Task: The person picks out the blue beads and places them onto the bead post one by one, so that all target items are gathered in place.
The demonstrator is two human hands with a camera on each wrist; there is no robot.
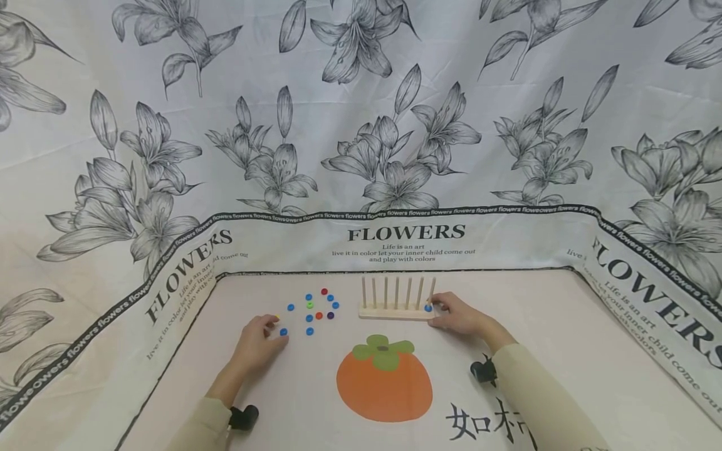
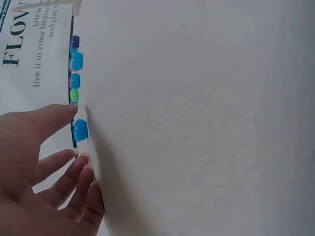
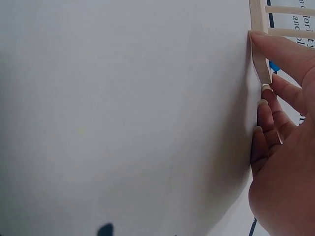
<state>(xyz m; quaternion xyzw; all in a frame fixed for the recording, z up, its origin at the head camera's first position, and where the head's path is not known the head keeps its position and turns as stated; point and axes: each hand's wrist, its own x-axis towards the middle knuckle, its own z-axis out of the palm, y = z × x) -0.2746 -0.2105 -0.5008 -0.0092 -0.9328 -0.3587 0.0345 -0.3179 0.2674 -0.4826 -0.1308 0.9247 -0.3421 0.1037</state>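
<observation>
A wooden peg rack with a row of upright pegs stands on the table, a blue bead low at its right-end peg. My right hand holds the rack's right end. In the right wrist view the thumb presses the front of the wooden base, and the other fingers lie around its end. On the left, my left hand rests with thumb and fingers spread apart near a blue bead. A yellow bead shows at its fingertips, mostly hidden by them in the head view.
Several loose beads, mostly blue, lie between the left hand and the rack, among them a green bead, a purple bead and a red bead. A printed persimmon marks the tablecloth in front. Flower-printed cloth walls the back and sides.
</observation>
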